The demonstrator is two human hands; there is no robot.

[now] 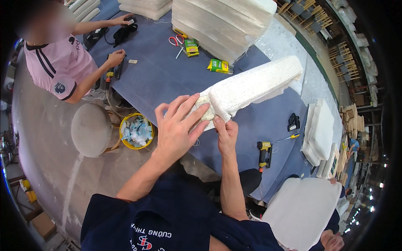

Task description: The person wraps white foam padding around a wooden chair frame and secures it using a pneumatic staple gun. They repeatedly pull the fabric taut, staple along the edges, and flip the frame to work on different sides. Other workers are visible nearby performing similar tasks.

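A long, padded piece covered in white textured fabric [259, 85] slants up and to the right in front of me, over the blue-grey table. Its near end is thinner and has a pale yellowish patch. On that end lies my left hand [176, 127], its fingers spread and pressing on the fabric. My right hand [227, 136] pinches the lower edge of the same end, thumb on top and fingers curled beneath. The underside of the piece is hidden.
A nail gun [264, 154], a screwdriver [289, 138] and a black object [293, 122] lie to the right. Red-handled scissors [176, 40], packets [220, 65] and stacked white cushions [222, 27] sit farther back. A co-worker [63, 67] stands left, near a yellow bucket [122, 131] and stool [90, 129].
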